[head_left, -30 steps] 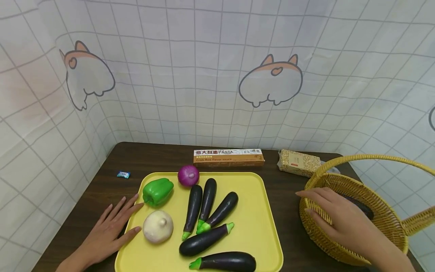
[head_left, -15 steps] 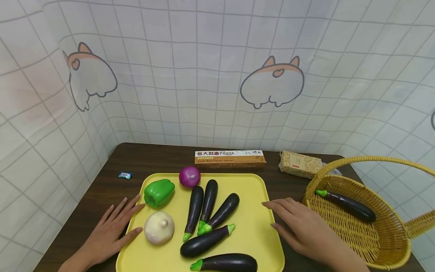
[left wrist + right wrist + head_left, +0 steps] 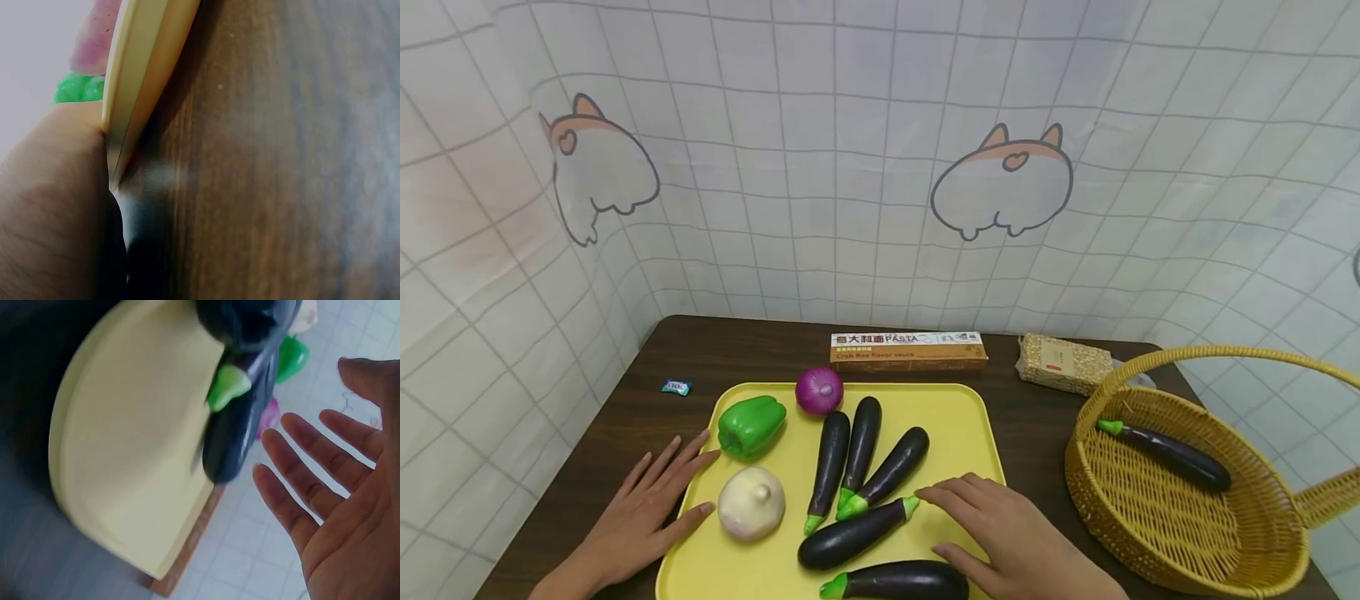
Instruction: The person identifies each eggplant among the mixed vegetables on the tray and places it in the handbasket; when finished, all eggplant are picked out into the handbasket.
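My left hand (image 3: 640, 517) lies at the left edge of the yellow tray (image 3: 958, 417), fingers spread and fingertips at the rim. Over the tray's right side is my right hand (image 3: 1000, 533), its fingers extended and holding nothing. Its fingertips come right up to the green stem of an eggplant (image 3: 850, 535). The right wrist view shows this hand (image 3: 344, 487) with fingers apart. Nearer the front lies another eggplant (image 3: 902, 578), partly behind the right thumb. Several more eggplants (image 3: 861, 442) lie mid-tray, beside a green bell pepper (image 3: 751, 427), a purple onion (image 3: 819, 392) and a whitish round vegetable (image 3: 751, 503).
A wicker basket (image 3: 1097, 508) with a tall handle stands at the right, one eggplant (image 3: 1172, 454) inside. Behind the tray are a pasta box (image 3: 908, 352) and a bag of grains (image 3: 1066, 364). A small blue wrapped packet (image 3: 676, 387) lies at the left on the dark table (image 3: 752, 337).
My right hand has moved left from above the basket, across the tray's right rim, to the eggplants. The basket's eggplant is now fully visible. My left hand has stayed in place.
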Tool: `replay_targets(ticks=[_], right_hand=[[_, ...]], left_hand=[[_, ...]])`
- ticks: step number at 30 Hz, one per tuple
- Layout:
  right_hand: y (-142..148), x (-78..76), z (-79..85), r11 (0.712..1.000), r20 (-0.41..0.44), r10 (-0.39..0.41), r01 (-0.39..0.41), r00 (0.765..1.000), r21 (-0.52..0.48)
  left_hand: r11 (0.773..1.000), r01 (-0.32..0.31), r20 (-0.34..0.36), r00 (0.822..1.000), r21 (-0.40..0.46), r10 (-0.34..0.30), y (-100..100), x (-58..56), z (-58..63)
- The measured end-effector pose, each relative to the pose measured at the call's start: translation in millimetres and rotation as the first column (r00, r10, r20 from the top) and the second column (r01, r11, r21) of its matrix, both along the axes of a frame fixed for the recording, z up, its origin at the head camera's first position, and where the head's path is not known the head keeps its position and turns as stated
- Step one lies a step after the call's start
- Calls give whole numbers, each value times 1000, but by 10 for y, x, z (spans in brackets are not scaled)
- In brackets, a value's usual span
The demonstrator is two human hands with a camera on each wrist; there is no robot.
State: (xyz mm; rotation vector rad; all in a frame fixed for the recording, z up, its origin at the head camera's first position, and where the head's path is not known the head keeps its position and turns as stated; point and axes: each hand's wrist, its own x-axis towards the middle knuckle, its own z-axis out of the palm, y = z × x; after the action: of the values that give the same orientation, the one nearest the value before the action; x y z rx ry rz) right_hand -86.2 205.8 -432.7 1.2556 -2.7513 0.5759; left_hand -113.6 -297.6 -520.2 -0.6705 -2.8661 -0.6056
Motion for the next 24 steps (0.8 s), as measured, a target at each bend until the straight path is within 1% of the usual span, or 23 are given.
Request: replay_targets(ticks=[2, 4, 8, 11, 14, 17, 20, 24], right_hand=[[-53, 12, -31, 1000, 62, 2, -3, 998, 23], [-105, 17, -58, 999, 94, 16, -20, 995, 41], [-195, 24, -114, 996, 110, 70, -76, 991, 56], [-241, 27, -158, 992, 132, 106, -114, 986, 53], [-279, 26, -206, 988, 126, 144, -150, 982, 44], [-314, 32, -255, 983, 80, 175, -178, 981, 34], [-342, 40, -291, 982, 58, 185, -187, 981, 34], [-372, 47, -331, 979, 57, 194, -197, 979, 53]], left_hand=[[1000, 2, -2, 1000, 2, -2, 6, 1, 2], [1000, 4, -10, 1000, 1, -4, 9, 3, 2], [1000, 5, -31, 1000, -1, -5, 10, 2, 0], [1000, 5, -32, 999, -4, -5, 12, -1, -5], [1000, 5, -28, 1000, -5, -6, 11, -3, -10], [1000, 5, -26, 1000, -5, -5, 10, -5, -10], [1000, 4, -25, 1000, -4, -4, 14, -9, -7], [1000, 0, -23, 1000, -10, 0, 20, -9, -4]])
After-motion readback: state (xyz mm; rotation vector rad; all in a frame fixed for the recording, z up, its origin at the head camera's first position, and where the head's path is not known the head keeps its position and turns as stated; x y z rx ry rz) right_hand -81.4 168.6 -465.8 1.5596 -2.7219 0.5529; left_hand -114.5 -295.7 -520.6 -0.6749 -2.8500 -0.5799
